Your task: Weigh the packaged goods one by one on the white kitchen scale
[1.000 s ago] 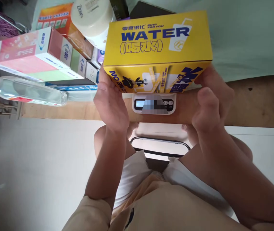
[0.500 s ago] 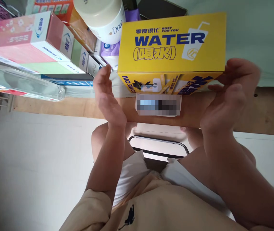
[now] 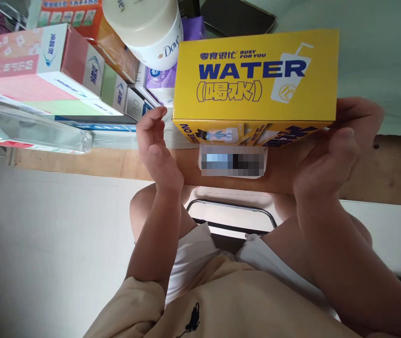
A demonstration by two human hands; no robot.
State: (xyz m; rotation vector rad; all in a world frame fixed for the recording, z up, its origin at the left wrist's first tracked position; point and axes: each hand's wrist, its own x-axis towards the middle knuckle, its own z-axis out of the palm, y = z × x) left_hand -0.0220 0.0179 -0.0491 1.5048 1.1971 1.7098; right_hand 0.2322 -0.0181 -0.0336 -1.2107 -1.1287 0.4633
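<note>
I see the yellow box sitting on the white scale, at the table's wooden edge. The left hand is loosely cupped just beside it, apart and holding nothing. The right hand curves slackly at the right corner, thumb clear; from here I can't tell whether its hidden fingertips touch. Behind are a jar and a dark phone.

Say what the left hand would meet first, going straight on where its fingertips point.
Probably the left side of the yellow box, though how the left hand lines up with it in depth is unclear.
</note>
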